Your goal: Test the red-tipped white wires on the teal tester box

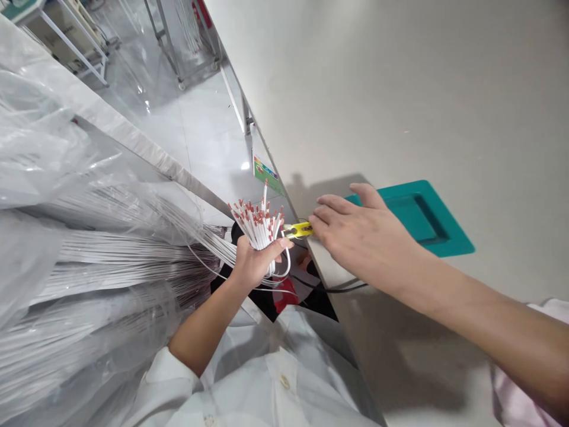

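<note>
My left hand [253, 261] is wrapped around a thick bundle of white wires [260, 228] with reddish-copper ends fanned out at the top. One wire loops down beside my left thumb. My right hand [355, 231] reaches over the table edge, palm down, with its little finger lifted. From under its fingers comes a small yellow tool that looks like thread snips [300, 229], its metal end close to the wires and my left thumb. My right thumb is hidden.
A teal tray [427, 216] lies on the grey table [422, 89] under my right wrist. Long white wires [133, 255] in plastic sheeting [40, 136] fill the left side. A wheeled metal rack [173, 53] stands on the floor. A black cable [333, 290] hangs by the table edge.
</note>
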`<state>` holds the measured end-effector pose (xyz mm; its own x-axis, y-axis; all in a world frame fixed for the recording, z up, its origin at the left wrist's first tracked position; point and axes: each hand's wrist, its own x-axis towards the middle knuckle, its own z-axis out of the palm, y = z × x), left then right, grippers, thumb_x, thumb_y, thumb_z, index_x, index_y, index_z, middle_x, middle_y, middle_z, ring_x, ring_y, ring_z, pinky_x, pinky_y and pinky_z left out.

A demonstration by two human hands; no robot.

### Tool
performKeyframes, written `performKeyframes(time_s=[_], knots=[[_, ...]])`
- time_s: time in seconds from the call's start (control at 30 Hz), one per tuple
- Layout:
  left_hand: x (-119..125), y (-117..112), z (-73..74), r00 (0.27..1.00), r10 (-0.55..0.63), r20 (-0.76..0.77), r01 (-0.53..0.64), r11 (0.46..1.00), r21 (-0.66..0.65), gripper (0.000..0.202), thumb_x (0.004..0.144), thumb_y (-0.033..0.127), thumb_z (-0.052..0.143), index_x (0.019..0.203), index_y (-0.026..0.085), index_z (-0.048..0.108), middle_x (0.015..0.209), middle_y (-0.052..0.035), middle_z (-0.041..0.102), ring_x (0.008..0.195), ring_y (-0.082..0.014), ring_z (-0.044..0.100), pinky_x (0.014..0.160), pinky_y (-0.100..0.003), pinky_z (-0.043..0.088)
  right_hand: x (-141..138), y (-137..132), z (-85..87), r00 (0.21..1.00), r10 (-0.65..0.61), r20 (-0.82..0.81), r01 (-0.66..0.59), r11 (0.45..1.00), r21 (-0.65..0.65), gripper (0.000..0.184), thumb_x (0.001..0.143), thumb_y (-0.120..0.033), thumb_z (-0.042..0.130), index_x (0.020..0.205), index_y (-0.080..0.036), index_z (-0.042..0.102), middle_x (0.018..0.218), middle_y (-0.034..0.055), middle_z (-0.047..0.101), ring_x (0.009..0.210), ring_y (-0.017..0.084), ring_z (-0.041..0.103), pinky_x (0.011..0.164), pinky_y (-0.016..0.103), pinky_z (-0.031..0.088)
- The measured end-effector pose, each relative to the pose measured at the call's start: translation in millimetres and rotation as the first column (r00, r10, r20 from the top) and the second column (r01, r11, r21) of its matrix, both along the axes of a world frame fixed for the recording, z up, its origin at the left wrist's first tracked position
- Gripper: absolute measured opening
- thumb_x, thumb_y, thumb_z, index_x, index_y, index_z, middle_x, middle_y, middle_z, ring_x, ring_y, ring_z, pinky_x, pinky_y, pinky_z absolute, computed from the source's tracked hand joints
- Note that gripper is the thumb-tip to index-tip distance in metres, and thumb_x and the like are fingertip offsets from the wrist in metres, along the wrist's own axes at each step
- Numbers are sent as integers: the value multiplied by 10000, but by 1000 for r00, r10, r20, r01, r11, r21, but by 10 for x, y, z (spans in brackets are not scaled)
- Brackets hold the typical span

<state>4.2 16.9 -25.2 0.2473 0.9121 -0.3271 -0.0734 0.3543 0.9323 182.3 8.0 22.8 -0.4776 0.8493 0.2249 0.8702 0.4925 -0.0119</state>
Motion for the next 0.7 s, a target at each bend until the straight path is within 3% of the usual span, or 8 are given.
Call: performKeyframes(time_s=[0.37,0.5,0.6,0.7], knots=[[40,-4,-68,996,-10,-91,11,1000,11,352,617,317,725,894,106,673,717,-48,660,560,-116,549,454,-218,458,62,30,-24,990,29,138,-29,1000,-2,289,804,-46,341,689,-185,567,693,93,604,823,247,551,906,550,284],[67,-7,-54,990,35,-133,-34,999,9,336,600,291,734,881,114,678,692,-22,645,534,-99,529,450,-210,463,70,19,-50,999,3,49,-2,1000,-14,174,834,-221,480,934,-161,610,879,115,638,895,278,541,945,604,234],[80,-12,-40,987,53,-154,-52,999,5,329,598,287,731,881,126,680,727,-23,650,576,-107,544,464,-208,477,63,-8,-73,999,-16,-46,15,999,-30,332,824,-259,522,1132,-143,563,956,138,631,921,298,540,943,621,226],[72,-17,-42,986,49,-157,-49,999,4,337,597,292,730,888,131,679,739,-24,649,580,-106,540,464,-208,475,61,-28,-97,999,-16,-29,16,1000,-18,375,853,-279,478,1202,-148,521,962,144,634,893,294,537,935,617,231]])
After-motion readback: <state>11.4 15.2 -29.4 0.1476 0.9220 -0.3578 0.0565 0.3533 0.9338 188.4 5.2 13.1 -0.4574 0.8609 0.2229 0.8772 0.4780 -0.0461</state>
